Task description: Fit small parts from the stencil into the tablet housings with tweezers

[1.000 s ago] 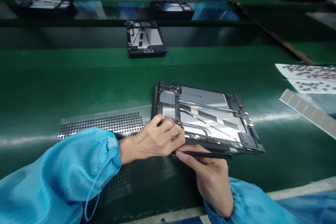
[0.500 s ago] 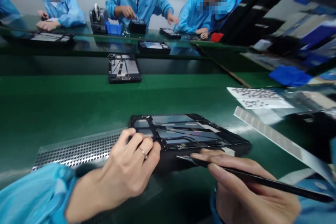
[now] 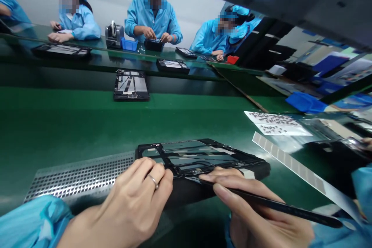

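An opened tablet (image 3: 200,155), its silvery inner plates and dark cables showing, lies raised above the bench on a black block-like base (image 3: 186,193). At its near left corner my left hand (image 3: 136,193) is closed, with curled fingers pressed on the edge; the fingertips are partly hidden. My right hand (image 3: 261,209) pinches a slim black-handled tool (image 3: 279,205) with a pointed metal tip like a pen. That tip is at the near edge of the tablet, right of my left fingers; whether it touches, I cannot tell.
A clear sheet with rows of small dark squares (image 3: 78,178) lies left. To the right are a pale strip (image 3: 290,161) and a white sheet of small parts (image 3: 276,123). Another opened tablet (image 3: 131,85) lies ahead. Several co-workers in blue sit across the bench.
The view has tilted up and shifted slightly. The tool tip has come up to the tablet's near edge from just below it. A co-worker's hand opposite has moved in to their device.
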